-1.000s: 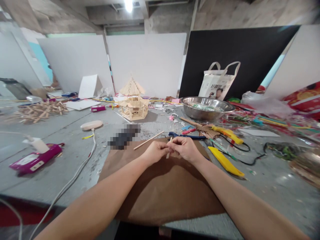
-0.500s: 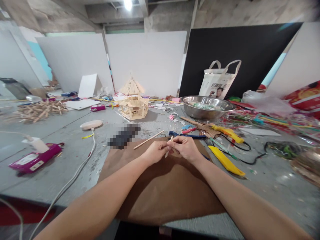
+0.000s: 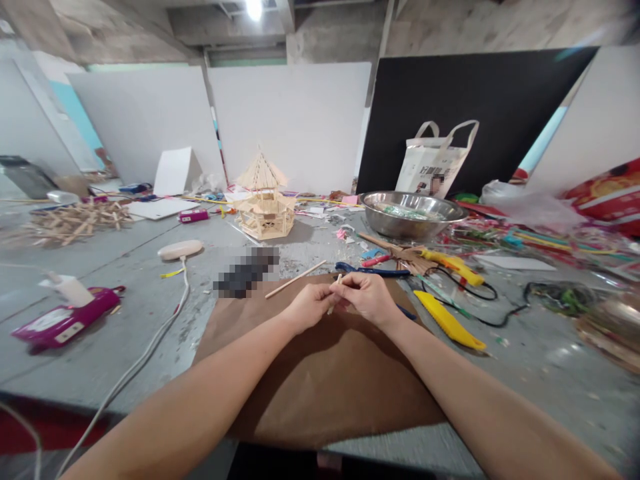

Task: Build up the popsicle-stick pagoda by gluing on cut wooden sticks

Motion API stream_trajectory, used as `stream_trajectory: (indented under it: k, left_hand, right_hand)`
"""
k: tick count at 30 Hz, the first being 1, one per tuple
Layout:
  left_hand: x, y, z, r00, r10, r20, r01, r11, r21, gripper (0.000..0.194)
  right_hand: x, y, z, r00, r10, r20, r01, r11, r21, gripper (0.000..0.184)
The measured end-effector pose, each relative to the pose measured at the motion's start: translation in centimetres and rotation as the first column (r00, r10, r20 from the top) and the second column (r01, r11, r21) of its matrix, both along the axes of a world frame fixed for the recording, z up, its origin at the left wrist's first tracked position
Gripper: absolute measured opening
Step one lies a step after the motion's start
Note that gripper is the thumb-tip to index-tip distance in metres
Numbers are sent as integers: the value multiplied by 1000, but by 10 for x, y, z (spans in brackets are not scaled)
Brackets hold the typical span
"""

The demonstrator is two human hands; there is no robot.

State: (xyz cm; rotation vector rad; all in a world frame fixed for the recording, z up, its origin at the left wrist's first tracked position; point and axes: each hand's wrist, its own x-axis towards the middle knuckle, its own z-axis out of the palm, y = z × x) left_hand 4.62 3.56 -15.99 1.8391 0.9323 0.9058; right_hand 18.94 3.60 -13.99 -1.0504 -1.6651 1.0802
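Above the brown sheet [image 3: 320,393], my left hand [image 3: 307,308] and my right hand [image 3: 367,298] meet, fingers pinched together. Between their fingertips is a short, pale wooden stick [image 3: 339,278]; its top pokes out above the fingers and its middle is hidden by them. Another thin wooden stick [image 3: 295,279] lies slanted across the sheet's far edge, to the left of my hands. Just beyond my right hand are pliers with dark blue handles [image 3: 375,271], partly covered by it. Farther back stands a small pavilion model [image 3: 264,200] made of wooden sticks.
To the right lie a yellow utility knife [image 3: 447,319] and a yellow glue gun [image 3: 455,267] with a black cord. A steel basin [image 3: 413,217] stands behind them. On the left are a purple power strip [image 3: 70,319], a white cable and a pile of sticks [image 3: 80,221].
The whole view has shifted slightly. Both hands keep their pinch on the short stick, which shows a little less below the fingers now.
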Motion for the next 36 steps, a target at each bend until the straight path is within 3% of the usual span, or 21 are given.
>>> stream_trajectory:
  k: [10, 14, 16, 18, 21, 23, 26, 30, 36]
  left_hand:
    - [2, -1, 3, 1000, -7, 4, 7, 1000, 17, 42]
    - [1, 0, 4, 997, -23, 74, 31, 992, -118, 36]
    - [-1, 2, 5, 991, -11, 131, 42, 972, -230, 32]
    - [-4, 5, 7, 978, 45, 201, 24, 943, -331, 28]
    - [-10, 10, 12, 949, 162, 269, -37, 908, -417, 23]
    - [-13, 12, 14, 935, 205, 289, -60, 895, -443, 20]
    - [-15, 12, 15, 923, 213, 320, -42, 883, -467, 19]
    - [-15, 10, 15, 921, 178, 346, 4, 885, -465, 24]
    - [-18, 9, 16, 943, 112, 313, 54, 876, -479, 28]
  right_hand:
    - [0, 1, -1, 999, -16, 31, 15, 999, 50, 26]
    - [4, 6, -3, 995, 29, 94, -38, 995, 92, 29]
    - [11, 11, 0, 976, -29, 215, -3, 989, 146, 32]
    - [22, 16, 4, 891, -185, 415, 88, 966, 243, 33]
    - [39, 23, 10, 595, -354, 721, 128, 928, 350, 33]
    - [48, 26, 11, 398, -341, 851, 102, 939, 329, 45]
    - [54, 28, 7, 201, -228, 953, 103, 972, 211, 64]
    - [55, 31, -1, 113, -144, 983, 117, 985, 130, 72]
    - [52, 34, -5, 110, -249, 962, 90, 967, 240, 62]
